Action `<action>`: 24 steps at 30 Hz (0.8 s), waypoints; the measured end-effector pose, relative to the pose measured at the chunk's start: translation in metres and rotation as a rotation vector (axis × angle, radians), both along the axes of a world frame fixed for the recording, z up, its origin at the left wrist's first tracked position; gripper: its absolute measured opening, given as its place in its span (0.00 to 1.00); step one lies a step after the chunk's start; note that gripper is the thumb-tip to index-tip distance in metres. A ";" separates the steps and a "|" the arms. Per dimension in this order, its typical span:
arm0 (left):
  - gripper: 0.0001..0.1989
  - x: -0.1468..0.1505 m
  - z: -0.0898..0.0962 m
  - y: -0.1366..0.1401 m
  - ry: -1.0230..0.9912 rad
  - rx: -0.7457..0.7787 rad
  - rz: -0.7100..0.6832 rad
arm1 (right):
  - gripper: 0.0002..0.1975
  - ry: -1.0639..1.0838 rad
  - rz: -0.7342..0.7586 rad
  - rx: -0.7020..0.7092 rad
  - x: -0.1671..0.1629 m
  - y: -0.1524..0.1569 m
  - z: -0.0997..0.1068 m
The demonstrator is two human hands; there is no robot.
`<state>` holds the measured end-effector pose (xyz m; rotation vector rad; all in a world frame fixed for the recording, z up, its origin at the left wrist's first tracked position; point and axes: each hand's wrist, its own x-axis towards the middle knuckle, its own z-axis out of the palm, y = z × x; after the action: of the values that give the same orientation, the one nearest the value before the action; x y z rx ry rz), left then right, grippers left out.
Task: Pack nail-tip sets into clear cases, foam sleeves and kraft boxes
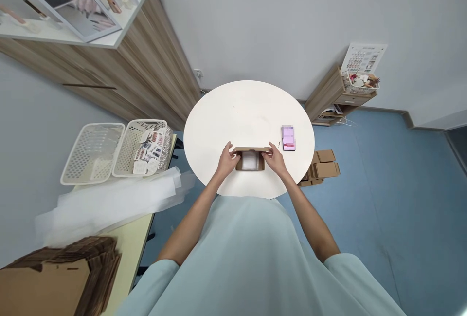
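Observation:
On the near part of a round white table [248,111] stands a small brown cardboard box [260,162] with its lid raised. White material [250,160] shows inside, too small to name. My left hand [228,160] pinches the box's left side near the raised lid. At the opposite corner, my right hand [275,158] grips the right side in the same way, fingers on the lid and thumb near the wall. A phone [288,138] with a lit, blurred screen lies on the table beyond my right hand.
To the left, a side table [134,238] bears white baskets [118,153], one with printed cards, white sheets [120,201] and stacked flat cardboard [47,287]. Folded brown boxes [324,165] lie low at the right. A wooden cabinet [153,58] and small shelf [328,93] stand behind.

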<state>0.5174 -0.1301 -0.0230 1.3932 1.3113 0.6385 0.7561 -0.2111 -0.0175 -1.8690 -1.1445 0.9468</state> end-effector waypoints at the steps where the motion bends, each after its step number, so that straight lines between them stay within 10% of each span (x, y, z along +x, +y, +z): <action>1: 0.44 -0.002 -0.004 -0.009 0.021 0.029 -0.017 | 0.35 -0.023 0.021 0.009 -0.003 -0.009 -0.003; 9: 0.42 -0.011 -0.027 -0.072 0.158 0.220 -0.184 | 0.38 -0.251 0.192 0.055 -0.028 -0.066 -0.026; 24: 0.23 -0.029 -0.013 -0.097 0.302 0.209 -0.217 | 0.25 -0.413 0.209 -0.234 -0.036 -0.096 -0.015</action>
<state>0.4882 -0.2270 -0.0357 1.8298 1.3282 0.4380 0.7205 -0.3068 -0.0329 -2.2368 -1.5532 0.8587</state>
